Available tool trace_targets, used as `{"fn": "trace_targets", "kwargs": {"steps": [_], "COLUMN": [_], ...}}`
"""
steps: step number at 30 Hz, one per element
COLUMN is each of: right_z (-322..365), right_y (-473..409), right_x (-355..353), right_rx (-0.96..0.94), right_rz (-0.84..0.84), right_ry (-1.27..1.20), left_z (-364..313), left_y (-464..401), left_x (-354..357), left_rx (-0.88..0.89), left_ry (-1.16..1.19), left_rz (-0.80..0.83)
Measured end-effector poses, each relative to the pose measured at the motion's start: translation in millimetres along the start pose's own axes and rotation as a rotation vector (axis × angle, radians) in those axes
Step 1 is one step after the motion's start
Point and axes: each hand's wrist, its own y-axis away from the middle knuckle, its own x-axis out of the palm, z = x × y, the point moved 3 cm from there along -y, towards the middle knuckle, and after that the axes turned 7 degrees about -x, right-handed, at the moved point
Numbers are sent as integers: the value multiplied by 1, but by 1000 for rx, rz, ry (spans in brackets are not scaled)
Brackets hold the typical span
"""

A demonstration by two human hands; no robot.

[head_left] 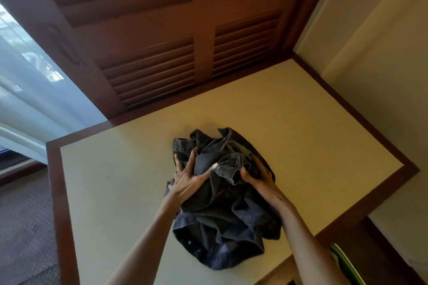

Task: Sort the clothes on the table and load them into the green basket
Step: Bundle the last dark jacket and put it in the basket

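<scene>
Cream table [129, 180] (wood-edged, by louvred doors [185, 41]): left hand [188, 179] and right hand [257, 174] clutch dark clothes [222, 220].

We see dark grey clothes [222, 203] of soft, matt, crumpled woven cloth, with small shiny snaps near the hem. Under them the table [129, 180] has a smooth matt cream top edged in brown wood. Behind the table stand louvred doors [166, 37] of reddish-brown wood with a slight sheen.
</scene>
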Motion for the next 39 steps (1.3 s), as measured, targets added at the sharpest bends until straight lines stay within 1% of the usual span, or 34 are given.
{"fn": "trace_targets", "kwargs": {"steps": [1, 3, 6, 7, 9, 10, 12, 13, 15, 16, 17, 19, 20, 21, 22, 23, 24, 26, 28, 29, 30, 31, 33, 34, 35, 36, 37, 38, 39], "right_z": [-3, -8, 9, 15, 30, 35, 41, 33, 5, -11, -27, -46, -47, -46, -42, -37, -30, -16, -6, -2, 2, 2, -4, -13, -21, -26, -29, -28, -26], "right_y": [-5, -13, -8, -8, 0, 3, 7, 12, 20, 24, 26, 28, 28, 26, 23, 18, 13, 1, -9, -11, -10, -7, 12, 25, 38, 50, 57, 58, 54], "right_x": [-2, -2, 0, -3, -11, -10, 7, 20, 42, 47, 50, 51, 51, 49, 46, 40, 33, 14, 0, -2, -3, -5, -12, -18, -22, -24, -22, -17, -11], "right_rx": [-14, -50, -33, -15, -56, -83, -99, -120, -225, -292, -328, -337, -357, -389, -433, -485, -538, -610, -641, -629, -591, -519, -299, -178, -91, -42, -10, 23, 69], "right_rz": [-2, -64, -85, -83, -24, 0, -25, -69, -195, -229, -233, -219, -198, -169, -130, -75, -12, 108, 160, 147, 92, 1, -175, -207, -211, -210, -218, -235, -260], "right_ry": [-84, -155, -103, -140, -249, -212, 149, 279, 405, 460, 510, 569, 585, 597, 623, 666, 724, 833, 943, 969, 956, 913, 745, 573, 337, 100, -62, -121, -116], "left_z": [-4, -11, -14, -13, -13, -13, -15, -12, -5, -3, -1, -7, -16, -30, -45, -57, -65, -66, -57, -51, -45, -40, -33, -31, -31, -30, -30, -30, -31], "left_y": [0, 2, 5, 4, 5, 6, 7, 6, 1, 0, 0, 7, 10, 12, 8, 2, -7, -22, -29, -26, -20, -14, -2, 1, 3, 4, 4, 6, 7], "left_x": [8, 17, 21, 22, 25, 25, 26, 25, 16, 7, -3, -16, -19, -19, -16, -10, -4, 1, 2, 3, 4, 7, 14, 18, 20, 21, 22, 23, 25], "left_rx": [-29, -60, -57, -48, -42, -46, -62, -58, -26, 10, 56, 117, 137, 167, 199, 212, 189, 75, 19, 10, -5, -25, -44, -44, -41, -36, -30, -27, -26], "left_ry": [-53, -139, -256, -276, -310, -316, -302, -297, -263, -196, -116, -7, -32, -111, -224, -347, -455, -530, -542, -551, -540, -507, -430, -413, -410, -415, -424, -433, -442], "left_rz": [-42, -117, -190, -204, -216, -219, -203, -175, -90, -64, -66, -142, -182, -210, -216, -178, -108, 25, 42, 22, -8, -43, -122, -155, -180, -196, -205, -209, -207]}}
